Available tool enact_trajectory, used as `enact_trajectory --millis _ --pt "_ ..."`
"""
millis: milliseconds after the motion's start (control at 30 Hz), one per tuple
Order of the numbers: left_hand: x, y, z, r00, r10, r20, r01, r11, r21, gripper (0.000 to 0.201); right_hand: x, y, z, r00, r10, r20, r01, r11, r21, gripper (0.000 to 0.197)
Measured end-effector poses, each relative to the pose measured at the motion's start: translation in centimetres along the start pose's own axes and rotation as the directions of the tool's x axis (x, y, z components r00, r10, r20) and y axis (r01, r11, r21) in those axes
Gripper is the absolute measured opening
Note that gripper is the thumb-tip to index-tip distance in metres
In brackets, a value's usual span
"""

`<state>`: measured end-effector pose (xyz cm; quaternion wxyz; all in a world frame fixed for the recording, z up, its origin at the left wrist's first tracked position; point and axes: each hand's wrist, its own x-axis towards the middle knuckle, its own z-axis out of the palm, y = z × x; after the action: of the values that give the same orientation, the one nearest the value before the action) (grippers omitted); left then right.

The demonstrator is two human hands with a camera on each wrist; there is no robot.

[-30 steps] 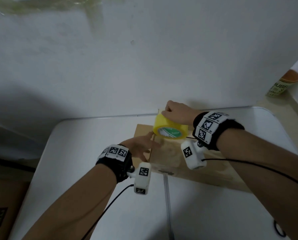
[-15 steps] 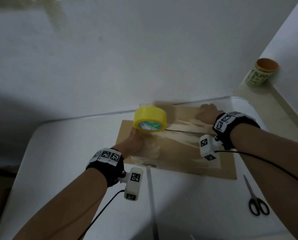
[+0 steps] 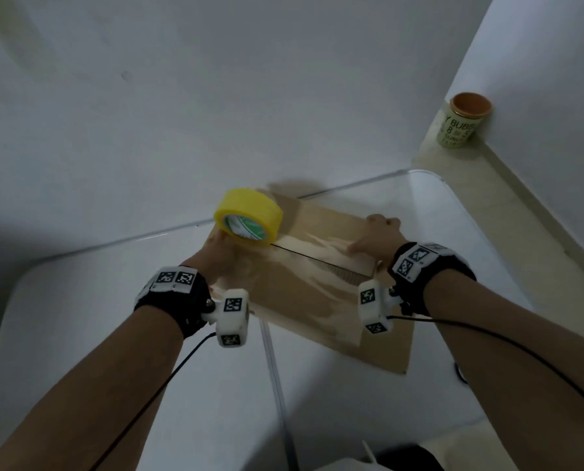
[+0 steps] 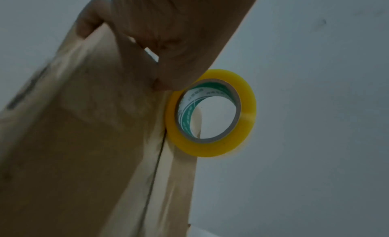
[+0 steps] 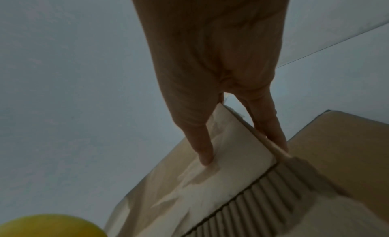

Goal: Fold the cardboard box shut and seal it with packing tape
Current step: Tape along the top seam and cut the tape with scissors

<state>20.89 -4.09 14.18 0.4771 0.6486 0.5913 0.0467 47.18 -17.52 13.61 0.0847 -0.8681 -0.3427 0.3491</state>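
Note:
A flat brown cardboard box (image 3: 304, 300) lies on the white table with its flaps folded shut and a dark seam along the top. A yellow tape roll (image 3: 249, 215) stands on edge at the box's left end. My left hand (image 3: 215, 254) lies on that end just below the roll, fingers bent over the box edge. In the left wrist view the roll (image 4: 210, 112) sits beside the palm (image 4: 179, 32). My right hand (image 3: 379, 232) is at the right end. Its thumb (image 5: 203, 150) presses a glossy tape strip (image 5: 210, 182), and its fingers reach down the end face.
The white table (image 3: 113, 334) stands against a white wall and has a groove (image 3: 277, 385) running toward me. A green can with an orange rim (image 3: 462, 124) stands on a ledge at the far right. Cables trail from both wrist cameras.
My right hand let go of the roll and slid right along the seam to the box's right end. The roll stayed at the left end by my left hand.

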Motion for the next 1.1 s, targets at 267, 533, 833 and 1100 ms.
enact_trajectory --millis 267,533,833,1100 --pt "0.4 -2.5 -0.6 0.998 0.046 -0.051 -0.051 0.993 -0.109 0.04 -4.0 -0.6 2.9 0.978 0.206 0.019 -0.207 0.977 0.055 0.095" --pt "1.8 -0.7 1.6 0.96 0.239 0.148 -0.266 0.942 0.203 0.045 -9.5 1.7 2.6 0.912 0.336 0.237 -0.275 0.927 -0.254 0.061" --pt "5.7 3.0 4.8 0.932 0.254 0.26 -0.28 0.958 0.068 0.034 -8.7 3.5 2.5 0.914 0.308 0.265 -0.148 0.86 -0.489 0.058" --pt "5.8 3.3 5.0 0.928 0.229 0.292 -0.32 0.893 0.317 0.055 -6.5 -5.9 -0.3 0.989 -0.138 -0.055 0.148 0.9 0.41 0.057"
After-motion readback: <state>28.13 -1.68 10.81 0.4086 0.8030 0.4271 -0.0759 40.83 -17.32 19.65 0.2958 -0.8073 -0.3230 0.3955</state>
